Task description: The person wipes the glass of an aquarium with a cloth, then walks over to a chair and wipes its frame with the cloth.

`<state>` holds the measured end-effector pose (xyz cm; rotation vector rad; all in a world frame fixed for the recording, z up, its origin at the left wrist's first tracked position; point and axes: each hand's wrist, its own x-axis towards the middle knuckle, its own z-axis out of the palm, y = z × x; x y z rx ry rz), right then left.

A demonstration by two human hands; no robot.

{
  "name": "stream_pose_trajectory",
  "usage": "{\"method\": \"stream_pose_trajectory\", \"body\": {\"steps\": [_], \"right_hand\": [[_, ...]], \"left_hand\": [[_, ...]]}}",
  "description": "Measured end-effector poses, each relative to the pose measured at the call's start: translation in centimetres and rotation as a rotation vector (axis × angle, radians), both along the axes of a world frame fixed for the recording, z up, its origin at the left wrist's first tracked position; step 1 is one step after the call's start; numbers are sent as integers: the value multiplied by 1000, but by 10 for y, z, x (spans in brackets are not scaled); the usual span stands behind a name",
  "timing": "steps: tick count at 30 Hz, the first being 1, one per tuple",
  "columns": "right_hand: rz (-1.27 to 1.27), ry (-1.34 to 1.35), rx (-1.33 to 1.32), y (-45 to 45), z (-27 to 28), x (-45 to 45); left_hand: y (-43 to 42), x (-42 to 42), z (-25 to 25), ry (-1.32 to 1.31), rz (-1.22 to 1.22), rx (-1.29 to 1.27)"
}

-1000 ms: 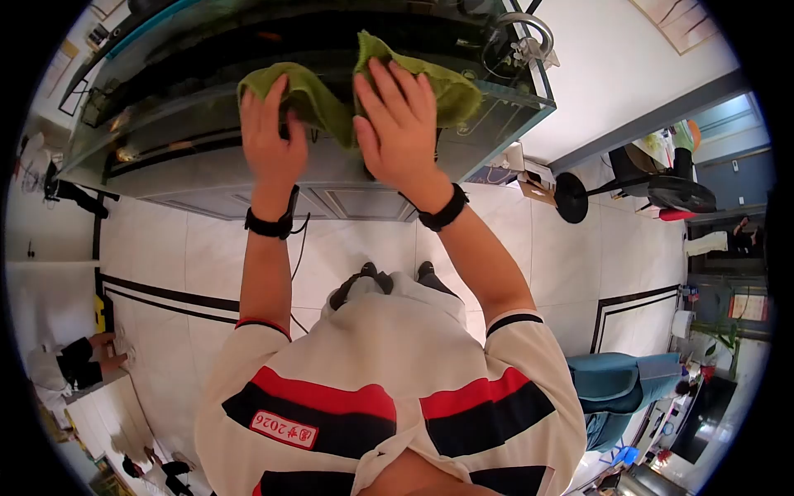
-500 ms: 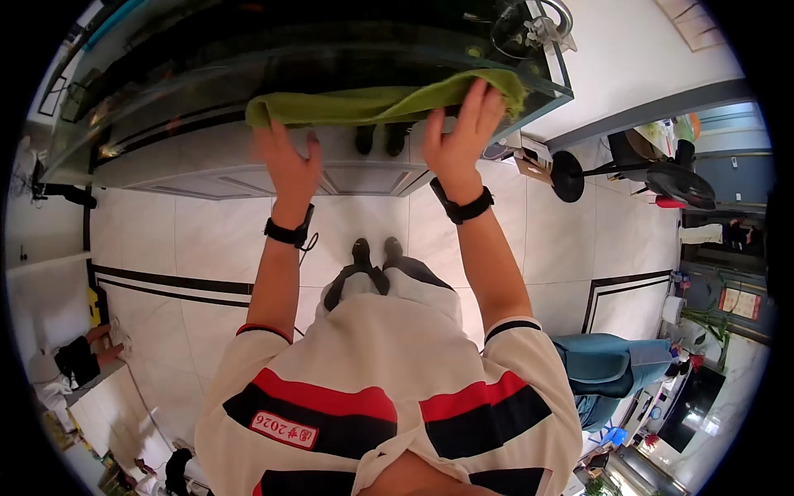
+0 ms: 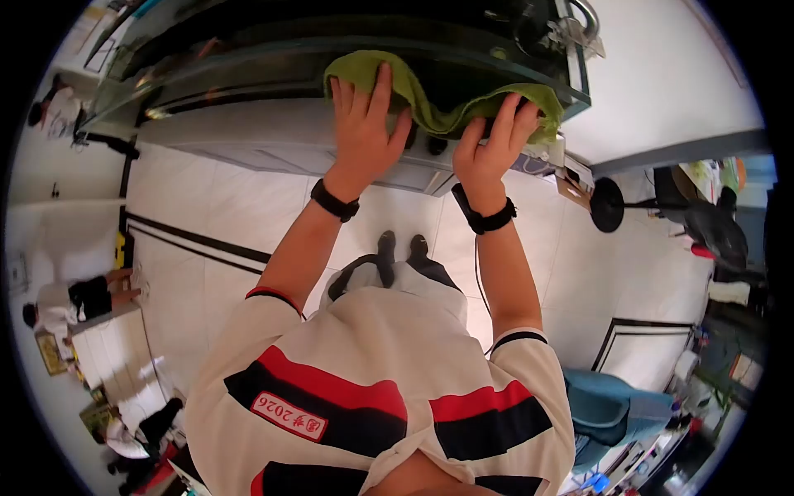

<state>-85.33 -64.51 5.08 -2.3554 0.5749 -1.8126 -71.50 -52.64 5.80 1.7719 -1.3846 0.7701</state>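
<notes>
A green cloth (image 3: 438, 118) lies against the front glass of a tank (image 3: 273, 56), sagging in a fold between my hands. My left hand (image 3: 365, 136) presses on its left part, fingers spread and stretched out flat. On the right part rests my right hand (image 3: 494, 153), also with fingers extended over the fabric and the thumb apart. Both palms face the glass, and neither hand is closed round the cloth as far as I can see. Each wrist wears a black band.
Below the glass runs a grey cabinet (image 3: 248, 145). A clear fitting with a pipe (image 3: 579, 35) sits at the tank's right corner. A black fan (image 3: 608, 204) stands to the right, a blue chair (image 3: 616, 413) behind it. Other people (image 3: 91, 296) are at the far left.
My left hand has moved rightward and up, closer to my right hand. The cloth, stretched nearly straight before, now dips between them. The view has shifted slightly.
</notes>
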Motion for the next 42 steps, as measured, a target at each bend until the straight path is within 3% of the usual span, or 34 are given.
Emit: {"method": "stream_pose_trajectory", "body": {"steps": [12, 24, 30, 36, 42], "right_hand": [[205, 8, -70, 41, 12, 70], [313, 133, -150, 117, 0, 197], [360, 162, -138, 178, -3, 281], [394, 179, -157, 233, -2, 349], [440, 261, -132, 261, -18, 387]], "left_hand": [[63, 96, 3, 159, 256, -64], [147, 234, -18, 149, 306, -126], [217, 323, -27, 327, 283, -138], [274, 390, -28, 271, 351, -163], [306, 419, -48, 505, 307, -130]]}}
